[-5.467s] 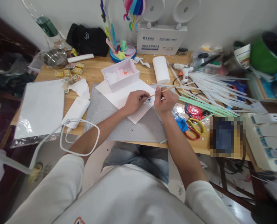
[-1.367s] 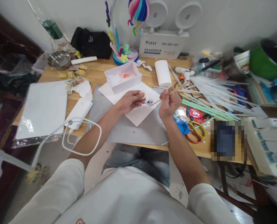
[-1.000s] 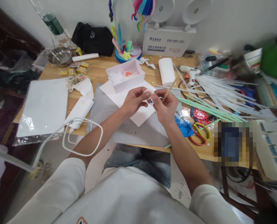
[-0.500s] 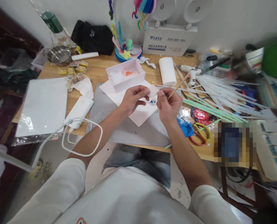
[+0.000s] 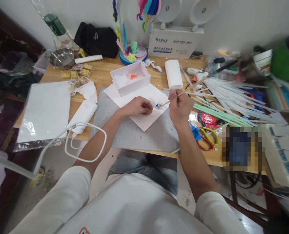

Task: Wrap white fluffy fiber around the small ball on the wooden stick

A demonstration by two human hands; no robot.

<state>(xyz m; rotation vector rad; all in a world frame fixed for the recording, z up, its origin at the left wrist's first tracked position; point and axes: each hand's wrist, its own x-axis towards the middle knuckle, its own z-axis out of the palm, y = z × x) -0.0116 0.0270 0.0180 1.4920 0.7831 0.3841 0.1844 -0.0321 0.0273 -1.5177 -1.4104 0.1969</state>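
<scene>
My right hand (image 5: 181, 105) is closed around a thin wooden stick (image 5: 164, 104), which slants down to the left. The stick's lower tip is beside a small blue patch (image 5: 160, 105) on the white paper (image 5: 144, 122); I cannot tell whether it touches. Low over the same paper, my left hand (image 5: 141, 106) has its fingers curled and pressed together. What those fingers hold, if anything, is hidden. Behind both hands, a white open box (image 5: 133, 84) stands on the paper's far part, with white material and an orange piece (image 5: 133, 76) inside.
A grey cutting mat (image 5: 144, 141) lies under the paper. To the right are a white roll (image 5: 173, 74), a glue gun (image 5: 195, 73), many glue sticks (image 5: 234, 94) and yellow-and-red-handled scissors (image 5: 209, 138). At left lie a white power bank (image 5: 83, 115) with its cable and a bagged white sheet (image 5: 44, 110).
My hands have moved apart, and the small whitish piece between them no longer shows there. My left hand is lower; the stick in my right hand now points down at the paper.
</scene>
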